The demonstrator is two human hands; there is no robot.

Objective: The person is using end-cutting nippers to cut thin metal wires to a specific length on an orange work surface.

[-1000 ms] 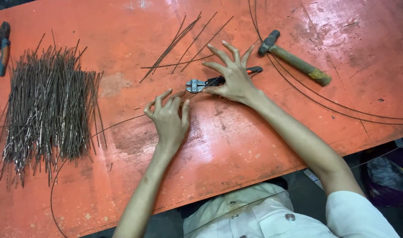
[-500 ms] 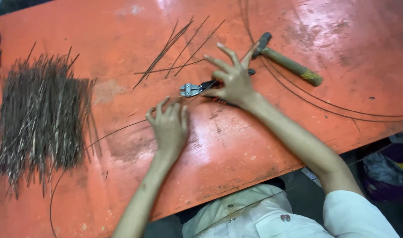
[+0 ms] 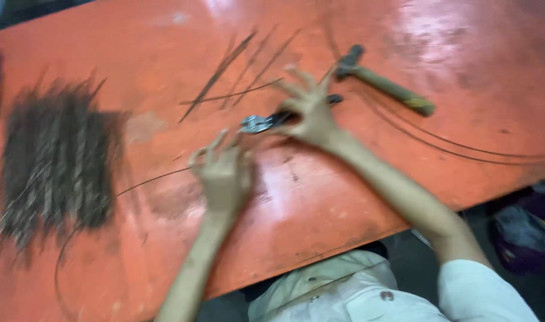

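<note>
Frame is motion-blurred; fine detail is limited.

Position: pliers (image 3: pixel 266 121) lie flat on the orange worktop (image 3: pixel 475 71), near its middle, head pointing toward the person's left. Right hand (image 3: pixel 308 113) rests over the handle end, fingers (image 3: pixel 296 74) spread wide and lifted; whether the palm or thumb actually grips the handles, cannot tell. Left hand (image 3: pixel 225 173) sits just short of the pliers head, on or just above a long thin wire (image 3: pixel 147 179) that curves across the worktop toward the near edge. Its fingers are loosely curled, and blur hides whether they pinch the wire.

Handling, judged: pliers look like steel with dark-sleeved handles, so rigid, fairly heavy for their size, not fragile. The sleeved handles are the place to hold them; the bare metal head would be slicker. The wire looks springy and light. It would likely flex and whip if held far from the working point, so a pinch close to the pliers head seems best. Cut ends are probably sharp.

Appearance: pliers head is bright grey metal, the handles dark. The wire is dark and very thin, lying in a wide arc.

Nearby: a hammer (image 3: pixel 386 83) with a wooden handle lies beyond the right hand. A few loose cut rods (image 3: pixel 237 71) lie fanned at the far side. A dense pile (image 3: pixel 58 161) of short dark wire pieces sits well to the left.
</note>
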